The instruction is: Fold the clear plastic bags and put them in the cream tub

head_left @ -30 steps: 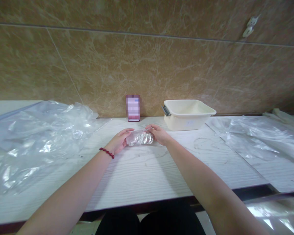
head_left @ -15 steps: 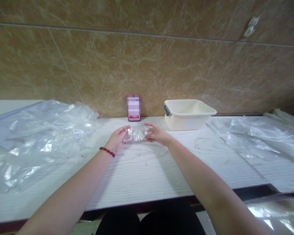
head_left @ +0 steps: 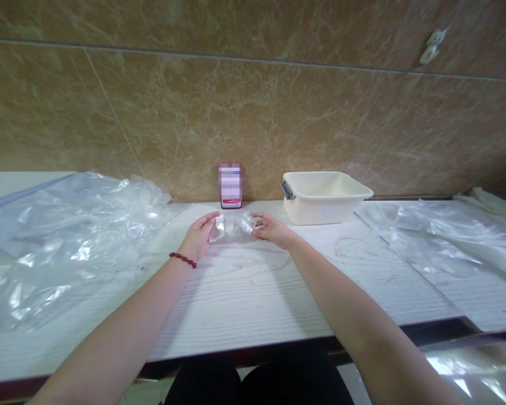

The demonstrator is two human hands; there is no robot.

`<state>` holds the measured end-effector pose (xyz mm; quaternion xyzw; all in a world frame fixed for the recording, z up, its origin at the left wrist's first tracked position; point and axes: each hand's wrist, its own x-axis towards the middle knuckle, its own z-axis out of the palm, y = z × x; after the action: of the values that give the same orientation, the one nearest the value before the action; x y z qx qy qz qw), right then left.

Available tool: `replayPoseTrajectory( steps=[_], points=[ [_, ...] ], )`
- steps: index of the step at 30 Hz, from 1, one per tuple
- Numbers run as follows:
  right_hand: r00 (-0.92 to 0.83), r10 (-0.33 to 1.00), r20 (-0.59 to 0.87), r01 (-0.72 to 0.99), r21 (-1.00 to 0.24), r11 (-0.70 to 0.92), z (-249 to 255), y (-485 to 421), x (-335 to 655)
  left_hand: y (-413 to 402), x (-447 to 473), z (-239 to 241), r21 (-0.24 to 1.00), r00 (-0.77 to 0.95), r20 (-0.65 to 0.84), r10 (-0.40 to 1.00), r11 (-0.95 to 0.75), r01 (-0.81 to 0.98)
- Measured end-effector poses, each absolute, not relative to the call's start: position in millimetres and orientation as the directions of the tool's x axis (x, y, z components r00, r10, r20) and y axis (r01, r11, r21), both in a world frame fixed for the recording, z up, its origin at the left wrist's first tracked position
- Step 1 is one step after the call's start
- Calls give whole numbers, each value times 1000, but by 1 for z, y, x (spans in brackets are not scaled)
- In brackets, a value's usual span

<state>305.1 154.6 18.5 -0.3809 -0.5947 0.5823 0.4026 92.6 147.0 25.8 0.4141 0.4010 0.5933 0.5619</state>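
Note:
A small clear plastic bag [head_left: 233, 226] is stretched between my two hands, just above or on the white tabletop. My left hand [head_left: 200, 235], with a dark red bead bracelet [head_left: 183, 259] at the wrist, pinches its left end between thumb and fingers. At the other end, my right hand [head_left: 271, 229] grips the bag with its fingers curled. The plastic is shiny and crinkled, and I cannot make out whether anything is inside it.
A phone [head_left: 230, 187] leans against the brown wall behind the bag. To its right stands a cream plastic tub [head_left: 326, 209] with a grey handle. Clear plastic sheets [head_left: 80, 236] heap on the left, and more plastic [head_left: 442, 236] lies on the right.
My left hand has shifted slightly left and the bag is now spread wider and flatter between my hands. My right hand has barely moved.

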Motion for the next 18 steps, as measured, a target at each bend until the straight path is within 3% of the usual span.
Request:
replayPoseTrajectory(
  steps=[18],
  points=[
    [-479,876,47,7,-998,57,18,153,306,147,92,25,932,6,79,997,-72,-355]
  ],
)
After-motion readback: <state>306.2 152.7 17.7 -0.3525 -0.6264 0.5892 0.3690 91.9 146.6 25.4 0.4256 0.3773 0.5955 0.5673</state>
